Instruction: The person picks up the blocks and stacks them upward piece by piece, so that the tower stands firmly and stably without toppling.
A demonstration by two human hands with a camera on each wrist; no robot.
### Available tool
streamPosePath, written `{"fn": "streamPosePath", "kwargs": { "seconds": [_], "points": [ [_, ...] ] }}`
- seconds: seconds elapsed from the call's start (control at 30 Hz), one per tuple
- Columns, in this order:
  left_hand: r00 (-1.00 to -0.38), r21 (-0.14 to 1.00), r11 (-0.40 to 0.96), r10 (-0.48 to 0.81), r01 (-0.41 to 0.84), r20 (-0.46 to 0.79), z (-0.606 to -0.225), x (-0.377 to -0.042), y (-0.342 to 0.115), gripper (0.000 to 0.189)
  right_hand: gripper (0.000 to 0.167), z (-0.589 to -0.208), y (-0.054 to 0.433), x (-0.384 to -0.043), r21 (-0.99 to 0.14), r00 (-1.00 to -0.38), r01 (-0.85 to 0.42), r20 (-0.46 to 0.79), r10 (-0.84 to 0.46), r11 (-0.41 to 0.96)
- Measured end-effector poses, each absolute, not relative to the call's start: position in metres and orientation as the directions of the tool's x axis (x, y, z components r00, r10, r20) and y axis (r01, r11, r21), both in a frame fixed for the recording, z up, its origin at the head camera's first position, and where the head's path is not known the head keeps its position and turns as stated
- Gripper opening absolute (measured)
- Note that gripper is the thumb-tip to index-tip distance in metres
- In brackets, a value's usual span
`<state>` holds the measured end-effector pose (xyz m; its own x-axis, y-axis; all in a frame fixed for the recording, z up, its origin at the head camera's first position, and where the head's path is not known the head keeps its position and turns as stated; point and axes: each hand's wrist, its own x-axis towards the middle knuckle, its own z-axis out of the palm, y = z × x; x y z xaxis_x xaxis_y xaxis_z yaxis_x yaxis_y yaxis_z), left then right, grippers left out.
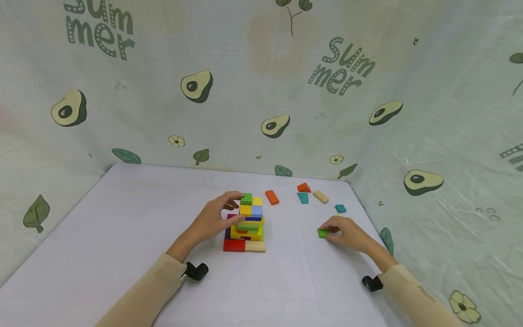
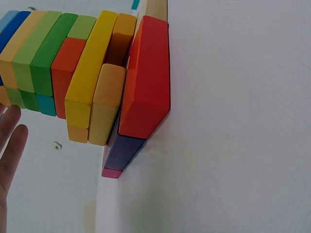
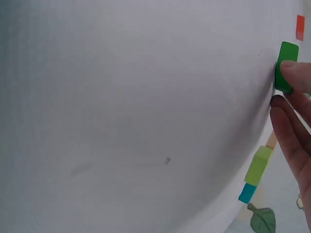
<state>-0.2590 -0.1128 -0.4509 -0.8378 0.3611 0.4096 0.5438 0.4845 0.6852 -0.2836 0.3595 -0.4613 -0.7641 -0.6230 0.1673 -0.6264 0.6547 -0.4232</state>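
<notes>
A stacked tower of coloured wooden blocks (image 1: 250, 228) stands mid-table on a base that includes a red block (image 2: 150, 77) and a purple block. My left hand (image 1: 210, 220) is at the tower's left side, fingers and thumb spread around its upper part. Its fingertips are close to the green block (image 1: 246, 199) on top; whether they touch cannot be told. To the right, my right hand (image 1: 347, 234) pinches a small green block (image 3: 286, 51) between thumb and fingers, at or just above the table. The fingers partly cover that block.
Loose blocks lie at the back right: orange (image 1: 271, 197), red-orange triangular (image 1: 304, 187), teal (image 1: 303, 197), natural wood (image 1: 320, 196) and another teal (image 1: 340, 208). A light green block (image 3: 257, 167) lies behind my right hand. Patterned cloth (image 1: 233, 91) hangs behind the table.
</notes>
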Motion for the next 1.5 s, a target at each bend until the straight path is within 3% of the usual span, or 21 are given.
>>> {"fn": "streamPosePath", "kwargs": {
  "seconds": [0.37, 0.67, 0.9, 1.13, 1.5],
  "points": [
    [-0.839, 0.688, 0.483, 0.367, 0.542, 0.402, -0.450, -0.258, -0.112, 0.065, 0.029, -0.436, 0.316, -0.281, -0.459, -0.796, -0.588, 0.179, -0.578, 0.667],
    [-0.849, 0.695, 0.490, 0.358, 0.526, 0.390, -0.450, -0.257, -0.114, 0.065, 0.029, -0.388, 0.225, -0.278, -0.476, -0.712, -0.697, 0.368, -0.599, 0.536],
    [-0.842, 0.700, 0.473, 0.363, 0.535, 0.399, -0.452, -0.258, -0.113, 0.065, 0.026, -0.375, 0.179, -0.286, -0.432, -0.646, -0.760, 0.423, -0.635, 0.485],
    [-0.843, 0.705, 0.468, 0.366, 0.533, 0.394, -0.452, -0.258, -0.113, 0.066, 0.026, -0.373, 0.160, -0.292, -0.436, -0.620, -0.776, 0.400, -0.675, 0.455],
    [-0.842, 0.700, 0.472, 0.362, 0.536, 0.401, -0.452, -0.259, -0.115, 0.066, 0.026, -0.373, 0.156, -0.292, -0.442, -0.637, -0.761, 0.371, -0.675, 0.475]
  ]
}}
